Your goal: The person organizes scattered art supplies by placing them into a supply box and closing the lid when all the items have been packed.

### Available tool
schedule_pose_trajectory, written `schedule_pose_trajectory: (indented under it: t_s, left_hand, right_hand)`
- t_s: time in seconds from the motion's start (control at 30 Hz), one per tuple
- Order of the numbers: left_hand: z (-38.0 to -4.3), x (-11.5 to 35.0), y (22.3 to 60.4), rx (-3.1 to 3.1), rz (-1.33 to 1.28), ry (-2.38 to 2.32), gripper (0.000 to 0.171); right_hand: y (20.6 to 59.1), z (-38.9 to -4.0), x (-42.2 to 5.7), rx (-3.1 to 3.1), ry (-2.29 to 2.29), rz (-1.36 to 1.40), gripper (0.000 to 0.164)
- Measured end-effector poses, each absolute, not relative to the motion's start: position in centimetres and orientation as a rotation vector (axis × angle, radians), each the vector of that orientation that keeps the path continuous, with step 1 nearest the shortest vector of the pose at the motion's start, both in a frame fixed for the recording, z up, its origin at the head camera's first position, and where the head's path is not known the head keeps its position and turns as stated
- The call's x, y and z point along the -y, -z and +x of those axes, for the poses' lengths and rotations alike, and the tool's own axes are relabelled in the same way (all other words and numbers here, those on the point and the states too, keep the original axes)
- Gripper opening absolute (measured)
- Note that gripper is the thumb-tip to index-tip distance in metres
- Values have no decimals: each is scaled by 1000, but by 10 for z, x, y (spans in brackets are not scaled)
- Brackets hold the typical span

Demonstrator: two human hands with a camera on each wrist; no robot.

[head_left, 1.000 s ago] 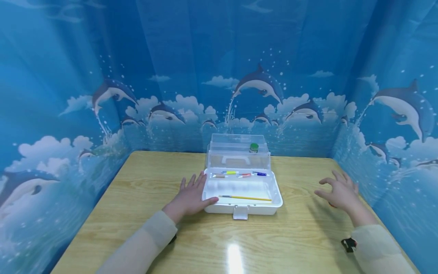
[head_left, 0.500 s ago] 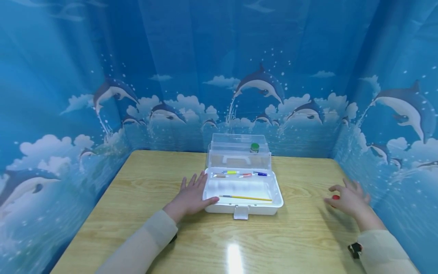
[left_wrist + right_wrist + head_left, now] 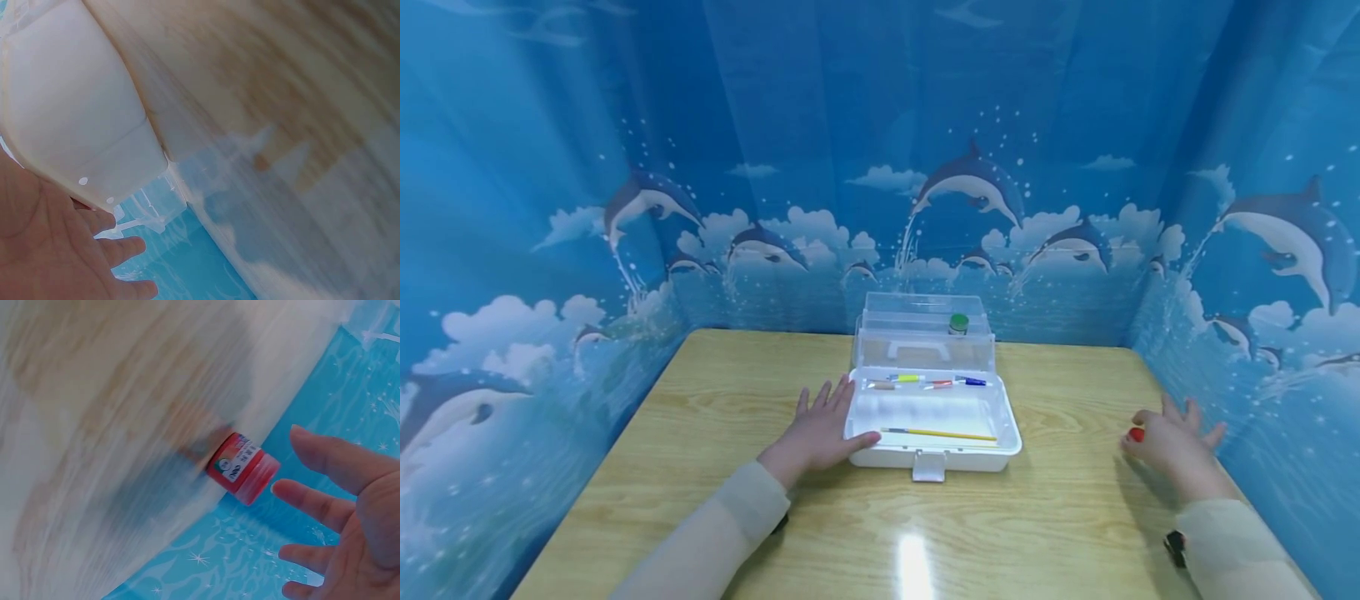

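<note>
A small red paint jar (image 3: 240, 469) with a printed label stands near the table's right edge. Around its lid end, my right hand (image 3: 1176, 446) has thumb and forefinger spread; in the right wrist view a small gap shows between fingertips and lid. The other right fingers stick out loosely. My left hand (image 3: 820, 429) lies with extended fingers along the left side of a white plastic box (image 3: 925, 408), thumb over its front rim. That box stands open, with a yellow paintbrush (image 3: 940, 433) across its front.
Several slim items with yellow, red, purple and brown parts lie at the back of the box. A green-lidded jar (image 3: 958, 323) sits in its raised clear tray. Blue dolphin curtains (image 3: 820, 167) enclose the table (image 3: 730, 400) at the back and sides.
My right hand has moved right and slightly toward me, lowering around the red jar, whose lid now shows between thumb and forefinger. The left hand has stayed at the box.
</note>
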State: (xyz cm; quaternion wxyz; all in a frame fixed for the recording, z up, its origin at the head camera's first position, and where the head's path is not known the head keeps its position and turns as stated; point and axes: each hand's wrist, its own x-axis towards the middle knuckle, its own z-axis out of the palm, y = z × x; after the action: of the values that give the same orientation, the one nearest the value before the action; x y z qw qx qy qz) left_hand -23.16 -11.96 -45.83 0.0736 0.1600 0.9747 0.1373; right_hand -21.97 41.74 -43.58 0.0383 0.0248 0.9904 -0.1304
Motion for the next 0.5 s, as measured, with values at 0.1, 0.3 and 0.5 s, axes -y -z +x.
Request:
schedule_pose_trajectory:
  t_s: [0.1,0.3,0.5]
  left_hand:
    - [-231,119,458,-2927,479,-409,106]
    - [-231,119,457,-2926,468,-417,105]
    - [-231,119,458,-2929,468,-418,105]
  right_hand:
    - [439,-220,-418,-3058,366,82,56]
    - [444,-222,-422,-3068,316,106,58]
    - [446,-224,-422,-3079,291,107,51]
